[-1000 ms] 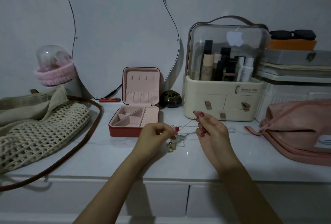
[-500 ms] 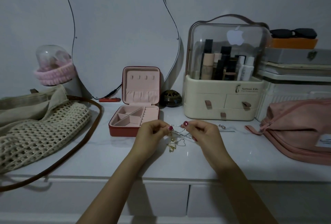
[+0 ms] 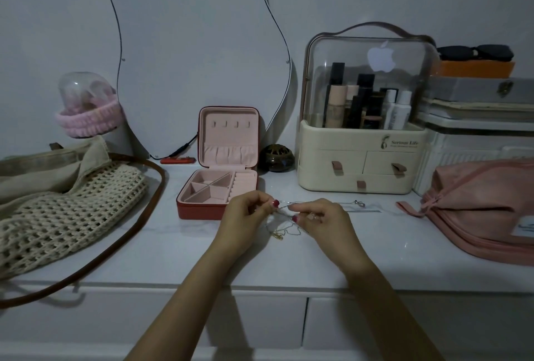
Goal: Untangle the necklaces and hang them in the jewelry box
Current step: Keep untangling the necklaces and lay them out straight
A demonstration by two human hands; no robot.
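**Both hands pinching the tangled chains over the white dresser top**

Far left, a crocheted cream bag (image 3: pixel 66 213) lies slumped on the dresser (image 3: pixel 173 253), its brown strap (image 3: pixel 138 222) looping toward the front edge. Behind it stands a clear dome with a pink knitted band (image 3: pixel 88 115) around its base, and a wavy-edged mirror (image 3: pixel 199 42) leans on the wall.

Next comes the jewelry box (image 3: pixel 219 184), red outside and pink inside, standing open with its lid upright; the row of hooks in the lid is bare and the tray compartments hold nothing I can see. A small dark round pot (image 3: pixel 276 157) sits just beside it.

In front of the box, the left hand (image 3: pixel 245 216) has its fingers curled, thumb and fingertips pinching the necklaces (image 3: pixel 284 222). The right hand (image 3: pixel 320 219) pinches the same thin chains from the other side, close to the left. A gold strand hangs from between them down to the dresser top.

Behind the right hand a small silver piece (image 3: pixel 359 203) lies on the surface. Further right stands a cream cosmetics organizer (image 3: pixel 361 164) with a clear cover, then a pink zip pouch (image 3: pixel 485 207).
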